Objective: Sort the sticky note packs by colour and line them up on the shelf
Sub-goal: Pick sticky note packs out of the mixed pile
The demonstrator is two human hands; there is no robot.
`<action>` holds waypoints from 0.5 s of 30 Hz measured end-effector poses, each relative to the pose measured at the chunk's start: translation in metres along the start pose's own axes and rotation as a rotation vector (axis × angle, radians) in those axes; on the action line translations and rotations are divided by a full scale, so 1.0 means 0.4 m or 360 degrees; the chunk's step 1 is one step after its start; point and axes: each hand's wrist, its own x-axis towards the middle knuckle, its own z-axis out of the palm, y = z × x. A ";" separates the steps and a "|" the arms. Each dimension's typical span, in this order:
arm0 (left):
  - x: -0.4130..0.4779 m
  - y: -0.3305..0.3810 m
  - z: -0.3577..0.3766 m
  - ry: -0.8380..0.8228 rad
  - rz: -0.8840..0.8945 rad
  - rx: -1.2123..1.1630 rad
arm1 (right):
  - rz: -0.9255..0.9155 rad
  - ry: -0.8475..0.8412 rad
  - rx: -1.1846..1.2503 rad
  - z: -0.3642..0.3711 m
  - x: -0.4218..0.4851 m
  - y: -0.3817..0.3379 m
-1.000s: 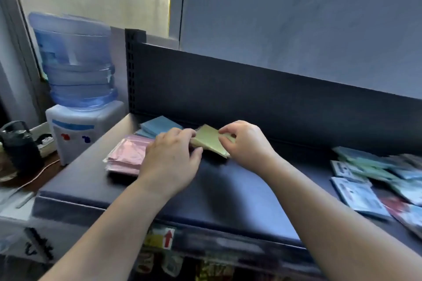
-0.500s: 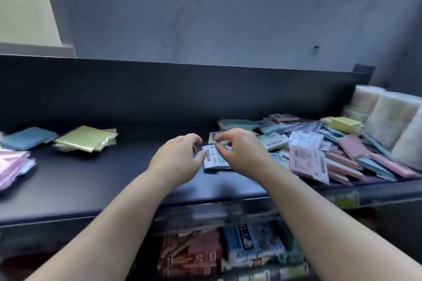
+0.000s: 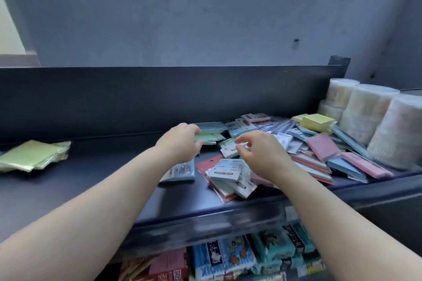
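Note:
A jumbled pile of sticky note packs (image 3: 319, 153) in pink, blue, green and yellow covers the right half of the dark shelf (image 3: 91, 180). At the far left lies a sorted stack of green packs (image 3: 32, 155). My left hand (image 3: 180, 141) reaches to the pile's back edge and pinches a green pack (image 3: 211, 137) between fingers and thumb. Just right of it, my right hand (image 3: 258, 153) hovers with loosely curled fingers over a pale green labelled pack (image 3: 229, 151) and holds nothing. A blue pack (image 3: 180, 171) lies under my left wrist.
Clear cylinders of cotton swabs (image 3: 370, 116) stand at the shelf's right end behind the pile. A dark back panel (image 3: 159, 98) closes the shelf's rear. Packaged goods (image 3: 228, 255) fill the lower shelf below the front lip.
My view swung right from the sorted stacks to the mixed pile. Both hands left the blue pack at the pile's edge and reached deeper; my left hand took hold of a green pack.

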 end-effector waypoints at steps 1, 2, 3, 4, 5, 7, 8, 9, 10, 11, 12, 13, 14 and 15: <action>0.025 0.001 0.003 -0.0009 0.0013 0.0026 | 0.0022 0.0007 -0.0013 -0.002 0.012 0.010; 0.051 0.001 0.007 -0.0023 0.0033 0.0055 | 0.0045 0.0017 -0.0024 -0.003 0.025 0.019; 0.077 0.001 0.012 -0.0045 0.0056 0.0089 | 0.0070 0.0025 -0.0035 -0.004 0.039 0.028; 0.103 0.000 0.017 -0.0075 0.0077 0.0122 | 0.0091 0.0032 -0.0046 -0.004 0.053 0.036; 0.129 -0.003 0.023 -0.0114 0.0092 0.0151 | 0.0110 0.0037 -0.0059 -0.003 0.069 0.043; 0.178 -0.010 0.033 -0.0210 0.0118 0.0207 | 0.0148 0.0041 -0.0106 -0.002 0.103 0.060; 0.201 -0.014 0.038 -0.0265 0.0134 0.0232 | 0.0174 0.0041 -0.0143 -0.002 0.122 0.070; 0.223 -0.020 0.044 -0.0312 0.0151 0.0251 | 0.0203 0.0043 -0.0176 -0.003 0.141 0.081; 0.243 -0.025 0.050 -0.0345 0.0173 0.0267 | 0.0231 0.0050 -0.0201 -0.004 0.160 0.093; 0.261 -0.029 0.055 -0.0367 0.0199 0.0284 | 0.0259 0.0062 -0.0219 -0.004 0.182 0.104; 0.277 -0.033 0.058 -0.0385 0.0225 0.0299 | 0.0291 0.0071 -0.0240 -0.005 0.204 0.115; 0.290 -0.037 0.060 -0.0397 0.0248 0.0307 | 0.0327 0.0069 -0.0273 -0.004 0.227 0.125; 0.302 -0.042 0.062 -0.0397 0.0268 0.0308 | 0.0365 0.0055 -0.0325 -0.004 0.250 0.133; 0.312 -0.047 0.063 -0.0383 0.0288 0.0306 | 0.0400 0.0024 -0.0391 -0.001 0.273 0.142</action>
